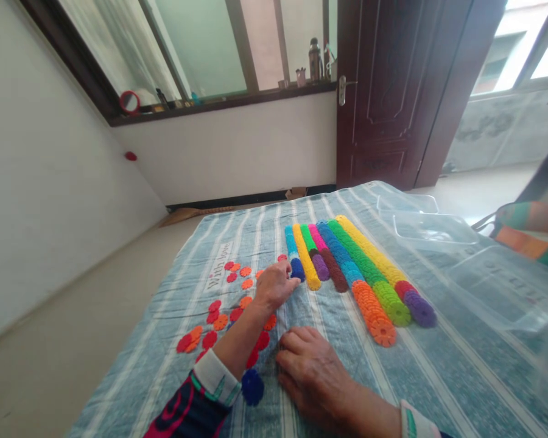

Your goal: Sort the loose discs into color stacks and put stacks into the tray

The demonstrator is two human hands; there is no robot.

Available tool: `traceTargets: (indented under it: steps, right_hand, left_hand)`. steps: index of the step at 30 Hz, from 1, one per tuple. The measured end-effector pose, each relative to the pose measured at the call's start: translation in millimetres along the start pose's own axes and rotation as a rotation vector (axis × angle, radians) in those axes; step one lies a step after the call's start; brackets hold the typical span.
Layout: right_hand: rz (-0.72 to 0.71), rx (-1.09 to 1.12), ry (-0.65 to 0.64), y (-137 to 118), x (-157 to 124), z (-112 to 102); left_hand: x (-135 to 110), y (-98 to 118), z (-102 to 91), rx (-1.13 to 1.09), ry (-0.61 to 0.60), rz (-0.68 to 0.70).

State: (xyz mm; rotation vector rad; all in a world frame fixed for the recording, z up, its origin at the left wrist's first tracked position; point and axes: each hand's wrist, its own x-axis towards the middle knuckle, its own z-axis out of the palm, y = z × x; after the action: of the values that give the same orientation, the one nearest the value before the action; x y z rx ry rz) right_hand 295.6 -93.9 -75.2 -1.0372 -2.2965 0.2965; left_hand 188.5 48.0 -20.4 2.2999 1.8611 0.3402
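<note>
7 disc rows [347,271], long axes pointing away, slanting left

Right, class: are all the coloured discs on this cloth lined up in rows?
No, loose red discs and orange discs lie scattered on the striped cloth, apart from the rows.

This looks like a room in a home: a striped cloth [146,359] printed "With love", a panelled dark-wood door [393,79], and a window ledge [237,100] bearing a red-rimmed mirror [129,102] and a flask [315,61] all suggest it.
</note>
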Motion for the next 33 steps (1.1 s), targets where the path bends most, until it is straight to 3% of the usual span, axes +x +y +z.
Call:
traceTargets:
  steps: [22,26,33]
  right_hand:
    - [-0.008,-0.017,-0.001,-2,2,-4]
    - [-0.004,0.002,-0.015,-1,1,-4]
    - [0.01,0.036,-0.04,-1,-1,-4]
  left_hand:
    - [-1,5,10.0,-0.032,0.064,0.044]
    - [-5,-10,-5.1,-0.041,0.09,0.03]
    - [-32,-62,-41.2,-0.142,0.055,0.049]
